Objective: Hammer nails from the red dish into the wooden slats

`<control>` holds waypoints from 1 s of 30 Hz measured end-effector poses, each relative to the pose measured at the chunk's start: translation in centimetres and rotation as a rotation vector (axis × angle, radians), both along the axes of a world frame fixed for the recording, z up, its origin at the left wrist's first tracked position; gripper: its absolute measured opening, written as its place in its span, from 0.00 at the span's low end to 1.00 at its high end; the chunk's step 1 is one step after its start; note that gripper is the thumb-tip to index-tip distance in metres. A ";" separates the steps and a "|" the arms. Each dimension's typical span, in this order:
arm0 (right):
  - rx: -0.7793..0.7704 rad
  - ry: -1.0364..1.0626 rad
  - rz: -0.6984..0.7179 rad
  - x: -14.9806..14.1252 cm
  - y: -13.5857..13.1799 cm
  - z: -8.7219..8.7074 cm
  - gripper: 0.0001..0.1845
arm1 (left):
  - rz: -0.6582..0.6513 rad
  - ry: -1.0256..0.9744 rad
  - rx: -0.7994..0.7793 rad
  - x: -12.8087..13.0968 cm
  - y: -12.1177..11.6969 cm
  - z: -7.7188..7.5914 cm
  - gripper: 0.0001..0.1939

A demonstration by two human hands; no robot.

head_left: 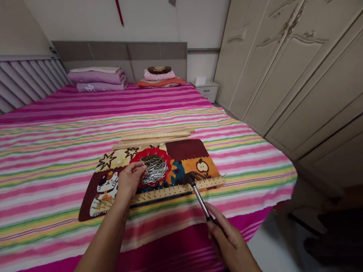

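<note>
My right hand (pixel 229 240) is wrapped around the black grip of a hammer (pixel 200 198). The hammer has a shiny metal shaft, and its dark head is over a long pale wooden strip (pixel 178 189). Several nails stand upright along that strip, which lies across a patterned mat (pixel 188 149). At the left side of a scalloped red bowl (pixel 147 151), my left hand (pixel 130 177) has its fingertips pinched together; whatever is between them is too small to make out. Loose nails (pixel 155 169), silvery and brassy, fill the bowl.
More wooden strips (pixel 153 139) with small holes lie just behind the mat, on a striped bedspread (pixel 45 177). Folded purple bedding (pixel 99 78) and a pink-and-orange pile (pixel 160 79) rest near the headboard. A tall wardrobe (pixel 294 69) stands on the right.
</note>
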State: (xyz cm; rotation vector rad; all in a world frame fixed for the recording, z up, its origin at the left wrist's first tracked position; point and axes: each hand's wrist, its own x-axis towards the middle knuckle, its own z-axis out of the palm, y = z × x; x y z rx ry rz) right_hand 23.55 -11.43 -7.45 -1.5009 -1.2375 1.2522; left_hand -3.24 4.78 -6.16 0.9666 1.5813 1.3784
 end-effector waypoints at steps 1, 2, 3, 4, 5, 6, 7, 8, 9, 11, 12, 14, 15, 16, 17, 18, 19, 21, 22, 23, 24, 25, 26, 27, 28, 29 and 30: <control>0.007 0.004 -0.005 0.0 0.0 -0.1 0.28 | 0.021 -0.077 0.013 -0.1 -0.3 0.3 0.18; 0.016 0.011 -0.011 -0.1 -0.1 -0.3 0.28 | 0.042 -0.131 0.021 -0.1 -0.7 0.5 0.20; 0.024 0.020 -0.012 -0.1 -0.1 -0.5 0.28 | 0.058 -0.168 0.019 -0.2 -1.1 0.7 0.21; 0.029 0.030 -0.010 -0.1 -0.2 -0.7 0.29 | 0.070 -0.200 0.007 -0.3 -1.7 1.0 0.20; 0.030 0.039 -0.002 -0.1 -0.2 -0.9 0.30 | 0.075 -0.235 -0.012 -0.4 -2.2 1.2 0.17; 0.027 0.045 0.007 -0.1 -0.2 -1.2 0.30 | 0.070 -0.271 -0.035 -0.5 -2.9 1.4 0.15; 0.026 0.050 0.013 0.0 -0.2 -1.4 0.30 | 0.062 -0.306 -0.062 -0.6 -3.5 1.5 0.13; 0.026 0.052 0.012 0.0 -0.1 -1.5 0.31 | 0.050 -0.335 -0.087 -0.8 -4.1 1.7 0.13; 0.027 0.053 0.006 -0.1 -0.1 -1.6 0.31 | 0.040 -0.355 -0.104 -0.9 -4.8 1.9 0.13; 0.026 0.062 -0.002 -0.2 0.0 -1.6 0.31 | 0.021 -0.364 -0.124 -1.0 -6.0 2.0 0.16; 0.018 0.072 0.004 -0.2 0.0 -1.5 0.32 | 0.013 -0.355 -0.129 -0.9 -6.6 1.9 0.18; -0.011 0.093 0.031 -0.4 -0.1 -1.2 0.32 | 0.000 -0.303 -0.129 -0.6 -7.8 1.6 0.20; -0.027 0.101 0.042 -0.5 -0.1 -0.9 0.32 | -0.012 -0.252 -0.122 -0.3 -8.3 1.3 0.20; -0.038 0.103 0.048 -0.6 -0.2 -0.6 0.32 | -0.026 -0.191 -0.109 0.0 -8.7 1.0 0.20; -0.044 0.101 0.048 -0.7 -0.3 -0.4 0.31 | -0.036 -0.132 -0.092 0.4 -9.2 0.6 0.20; -0.048 0.096 0.042 -0.8 -0.3 -0.1 0.31 | -0.045 -0.087 -0.082 0.7 -9.5 0.1 0.20; -0.050 0.090 0.033 -0.8 -0.4 0.1 0.30 | -0.050 -0.067 -0.086 1.1 -9.8 -0.3 0.20; -0.057 0.088 0.018 -0.8 -0.6 0.2 0.30 | -0.032 -0.109 -0.133 1.8 -10.1 -1.1 0.21; -0.063 0.094 0.019 -0.8 -0.7 0.2 0.30 | -0.010 -0.155 -0.168 2.1 -10.1 -1.4 0.22; -0.069 0.102 0.020 -0.7 -0.7 0.2 0.30 | 0.016 -0.204 -0.197 2.4 -10.1 -1.7 0.23; -0.074 0.111 0.022 -0.7 -0.8 0.1 0.30 | 0.046 -0.250 -0.212 2.8 -10.0 -2.0 0.22; -0.075 0.118 0.025 -0.6 -0.8 0.1 0.30 | 0.077 -0.289 -0.212 3.1 -10.0 -2.2 0.21; -0.073 0.123 0.029 -0.6 -0.9 0.0 0.30 | 0.104 -0.313 -0.202 3.4 -9.9 -2.5 0.20; -0.070 0.124 0.031 -0.5 -0.9 0.0 0.30 | 0.123 -0.319 -0.187 3.7 -9.8 -2.7 0.19; -0.069 0.119 0.031 -0.5 -0.9 0.0 0.30 | 0.138 -0.302 -0.171 4.0 -9.8 -2.9 0.18; -0.069 0.110 0.030 -0.4 -0.9 0.1 0.31 | 0.152 -0.263 -0.156 4.2 -9.8 -3.1 0.18; -0.073 0.102 0.031 -0.4 -0.9 0.1 0.31 | 0.165 -0.205 -0.145 4.5 -9.7 -3.3 0.17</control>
